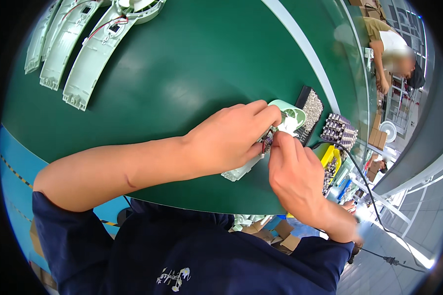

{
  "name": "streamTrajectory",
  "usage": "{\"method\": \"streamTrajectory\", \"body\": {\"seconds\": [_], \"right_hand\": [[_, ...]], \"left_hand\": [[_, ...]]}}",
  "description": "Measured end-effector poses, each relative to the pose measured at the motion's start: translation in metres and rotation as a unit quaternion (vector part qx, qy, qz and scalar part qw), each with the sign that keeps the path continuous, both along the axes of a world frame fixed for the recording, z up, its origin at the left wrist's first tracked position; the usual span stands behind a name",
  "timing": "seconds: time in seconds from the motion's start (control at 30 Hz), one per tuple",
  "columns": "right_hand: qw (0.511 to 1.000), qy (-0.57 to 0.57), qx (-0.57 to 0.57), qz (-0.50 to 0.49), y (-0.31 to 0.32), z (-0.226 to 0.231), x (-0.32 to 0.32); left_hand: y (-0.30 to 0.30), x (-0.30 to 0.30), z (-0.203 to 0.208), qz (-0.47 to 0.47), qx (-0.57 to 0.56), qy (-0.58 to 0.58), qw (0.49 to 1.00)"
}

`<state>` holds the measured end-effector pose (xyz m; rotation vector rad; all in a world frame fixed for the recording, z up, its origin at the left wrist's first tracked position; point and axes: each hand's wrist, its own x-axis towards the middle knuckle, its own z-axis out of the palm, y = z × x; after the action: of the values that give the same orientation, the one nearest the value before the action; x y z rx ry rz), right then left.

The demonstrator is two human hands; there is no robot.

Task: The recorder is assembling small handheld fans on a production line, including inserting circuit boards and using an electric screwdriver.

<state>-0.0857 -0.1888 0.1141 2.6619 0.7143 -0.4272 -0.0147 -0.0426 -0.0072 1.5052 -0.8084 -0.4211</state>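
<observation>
A pale green fan housing (297,114) with a white blade wheel (289,124) is at the right of the table, under both my hands. Its long handle shell (240,170) shows below my left fingers. My left hand (234,135) is closed around the housing between wheel and handle. Close beside it, my right hand (296,174) has thumb and fingers pinched together. Between my fingertips a small dark purple part (268,140) with thin wires shows in the housing. What the right fingertips hold is hidden.
Several pale green half shells (96,61) with red and black wires lie far left. At right are a black tray (306,93) of small metal pieces, rows of small dark parts (338,130), a yellow bin (332,154) and a black cable (362,169). Another person (386,49) works beyond.
</observation>
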Motion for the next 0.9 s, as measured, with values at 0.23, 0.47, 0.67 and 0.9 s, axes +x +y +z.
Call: {"method": "streamTrajectory", "body": {"seconds": [0.23, 0.47, 0.67, 0.9], "right_hand": [[0.997, 0.048, -0.05, 0.02, 0.008, 0.003, 0.01], [0.998, 0.03, 0.032, -0.046, -0.005, 0.001, 0.006], [0.987, -0.001, 0.136, -0.084, -0.023, -0.005, -0.002], [0.902, 0.021, 0.428, -0.063, -0.041, -0.031, 0.002]], "left_hand": [[-0.001, -0.002, -0.004, 0.008, -0.005, 0.001, 1.0], [-0.002, -0.001, 0.004, -0.02, 0.016, 0.008, 1.0], [0.003, 0.002, 0.001, -0.028, 0.02, 0.031, 0.999], [0.001, 0.007, 0.002, -0.064, 0.005, 0.006, 0.998]]}}
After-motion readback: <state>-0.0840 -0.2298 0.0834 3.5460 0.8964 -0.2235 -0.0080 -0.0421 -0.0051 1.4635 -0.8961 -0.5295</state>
